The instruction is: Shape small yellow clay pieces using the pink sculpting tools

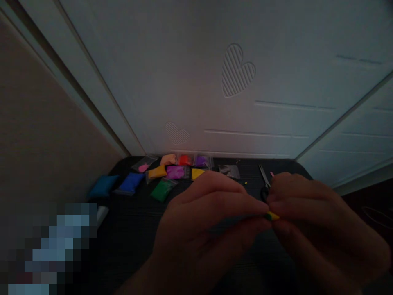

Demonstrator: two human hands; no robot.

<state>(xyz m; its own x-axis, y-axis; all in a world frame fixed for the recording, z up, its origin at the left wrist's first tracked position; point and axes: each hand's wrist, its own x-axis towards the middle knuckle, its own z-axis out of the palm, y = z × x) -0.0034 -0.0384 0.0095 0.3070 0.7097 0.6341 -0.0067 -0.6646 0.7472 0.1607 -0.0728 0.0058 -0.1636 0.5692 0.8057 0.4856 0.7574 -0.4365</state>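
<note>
Between the fingertips of both hands is a small piece of yellow and green clay (272,216), raised above the dark table. My left hand (211,217) pinches its green end between thumb and fingers. From the right, my right hand (316,221) pinches the yellow end, its fingertips close against the left ones. Much of the piece is hidden by the fingers. Just behind my right hand lie scissors (264,177), their handles partly covered. A tiny yellow bit (245,183) rests on the table beyond my left hand.
Clear bags of coloured clay lie along the back of the dark table (135,221), including a green bag (162,189), a blue bag (130,183) and a purple bag (202,160). A white panel with embossed hearts (238,70) stands behind. A blurred-out patch covers the lower left.
</note>
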